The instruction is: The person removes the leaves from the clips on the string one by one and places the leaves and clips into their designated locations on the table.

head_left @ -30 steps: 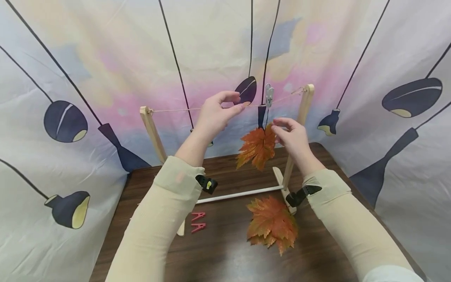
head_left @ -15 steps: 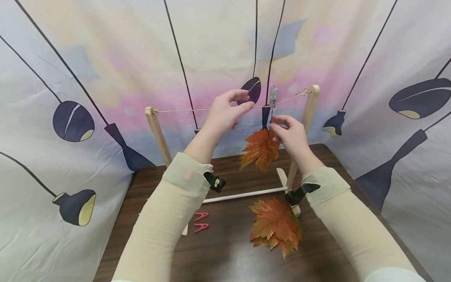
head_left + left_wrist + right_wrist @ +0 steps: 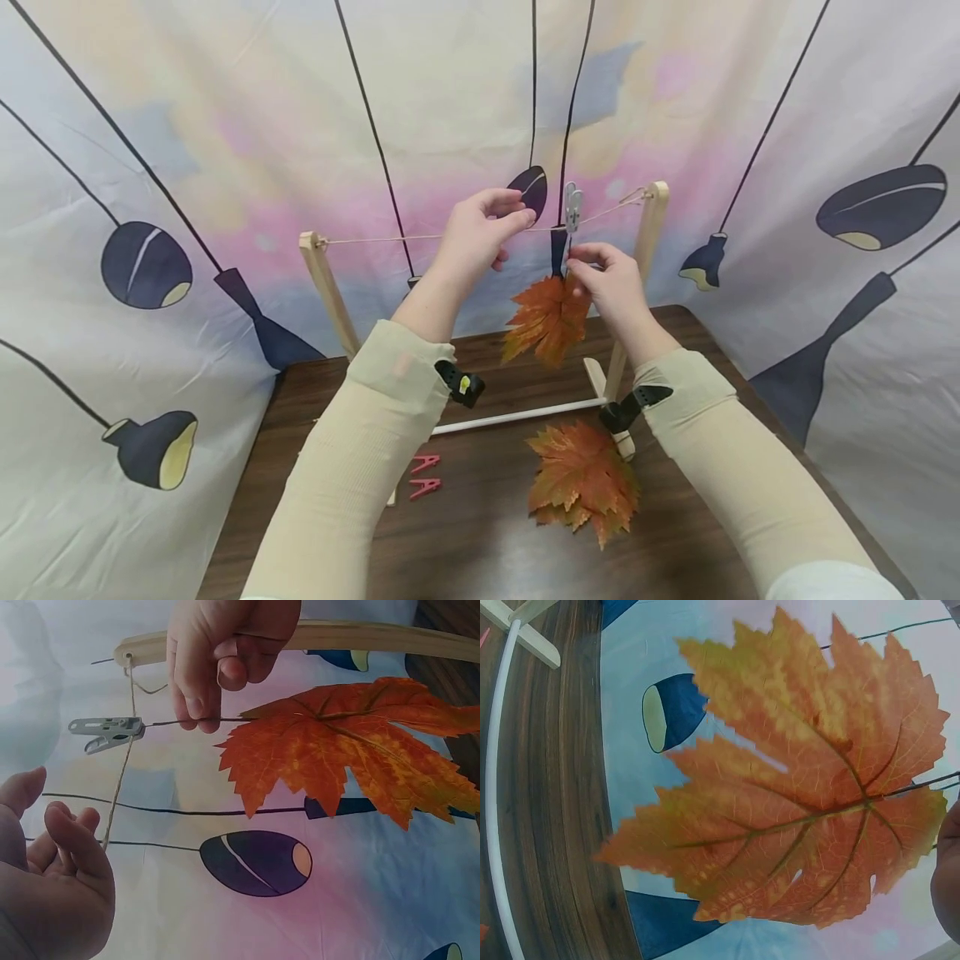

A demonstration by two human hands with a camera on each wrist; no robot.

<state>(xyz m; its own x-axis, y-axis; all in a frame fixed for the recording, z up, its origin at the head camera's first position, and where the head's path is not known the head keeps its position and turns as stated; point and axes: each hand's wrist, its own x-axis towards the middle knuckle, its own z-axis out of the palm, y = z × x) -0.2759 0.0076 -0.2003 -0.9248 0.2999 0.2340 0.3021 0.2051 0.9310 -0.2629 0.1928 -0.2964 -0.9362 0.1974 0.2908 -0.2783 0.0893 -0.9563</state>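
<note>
An orange artificial maple leaf (image 3: 546, 321) hangs by its dark stem from a grey clothespin (image 3: 573, 207), which is clipped on a thin string (image 3: 382, 240). My right hand (image 3: 611, 279) pinches the stem between thumb and fingers, just below the clothespin; the left wrist view shows the pinch from the side. Left of the clothespin, my left hand (image 3: 480, 229) is held by the string with loosely bent fingers and a gap between thumb and forefinger. Whether it touches the string I cannot tell. In the right wrist view the leaf (image 3: 802, 802) hides most of the backdrop.
The string runs between two wooden posts (image 3: 651, 221), joined low down by a white rod (image 3: 517, 415). On the brown table (image 3: 480, 533) lie a stack of maple leaves (image 3: 583, 483) at front right and two red clothespins (image 3: 425, 487) near the left forearm. A printed cloth hangs behind.
My right hand has shifted from beside the leaf's edge to its stem and now pinches it. The left hand has moved slightly right along the string. The clothespin stays on the string.
</note>
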